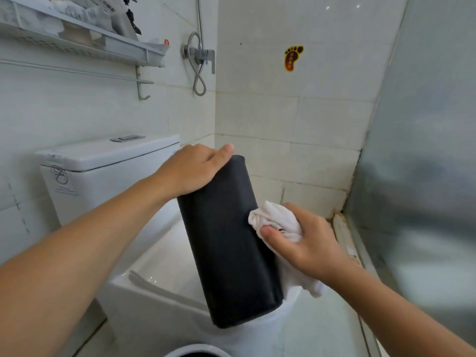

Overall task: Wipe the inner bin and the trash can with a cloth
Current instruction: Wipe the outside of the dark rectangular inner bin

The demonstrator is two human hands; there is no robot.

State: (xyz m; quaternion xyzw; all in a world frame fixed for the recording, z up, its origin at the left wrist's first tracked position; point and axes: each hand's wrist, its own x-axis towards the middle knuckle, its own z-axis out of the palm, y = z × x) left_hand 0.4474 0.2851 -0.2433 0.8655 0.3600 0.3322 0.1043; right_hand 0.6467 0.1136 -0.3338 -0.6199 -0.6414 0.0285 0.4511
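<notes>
The black inner bin (226, 243) is held tilted in the air above the toilet, one end up and away from me. My left hand (195, 168) grips that far upper end, thumb along the top edge. My right hand (304, 240) holds a crumpled white cloth (273, 220) and presses it against the bin's right side. A loose tail of the cloth hangs down below my wrist. At the bottom edge of the view a white rounded rim with a dark inside, the trash can (198, 350), is only partly visible.
A white toilet with its tank (103, 161) and closed lid (164, 269) stands below left. A wall shelf (77, 39) with items and a towel bar hang at upper left. The shower valve and hose (199, 63) are on the back wall. A frosted glass panel (425, 150) closes the right side.
</notes>
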